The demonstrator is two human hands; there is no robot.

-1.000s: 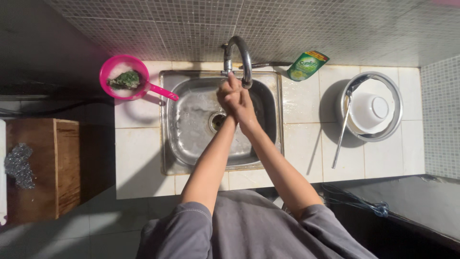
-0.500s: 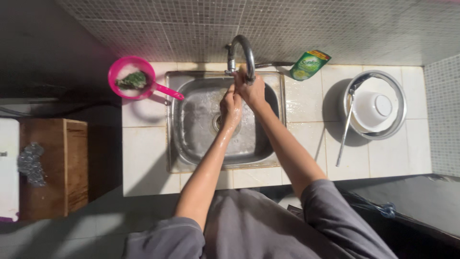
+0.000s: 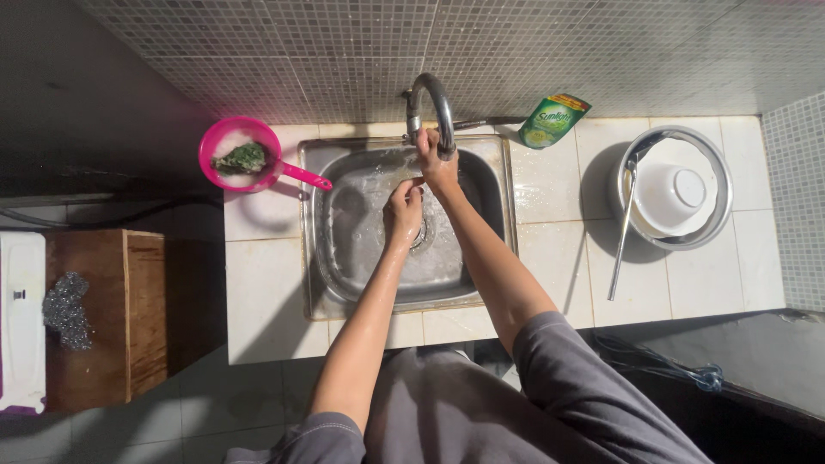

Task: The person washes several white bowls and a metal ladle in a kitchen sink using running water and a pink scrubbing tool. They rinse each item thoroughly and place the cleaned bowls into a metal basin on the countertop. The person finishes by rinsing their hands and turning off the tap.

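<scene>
Right hand (image 3: 436,165): raised to the curved tap (image 3: 430,107), fingers bent around its spout end, touching it.
Left hand (image 3: 402,210): over the middle of the steel sink (image 3: 344,258), just below the right hand, fingers loosely curled, holding nothing.
Tap: rises at the back edge of the sink, arching over the basin.
Worktop (image 3: 266,292): white tiles around the sink.
Left of sink: pink scoop (image 3: 245,159) with a green scrubber inside.
Right of sink: green pouch (image 3: 554,120); steel basin (image 3: 718,210) holding a white bowl (image 3: 675,193) and a ladle (image 3: 623,232).
</scene>
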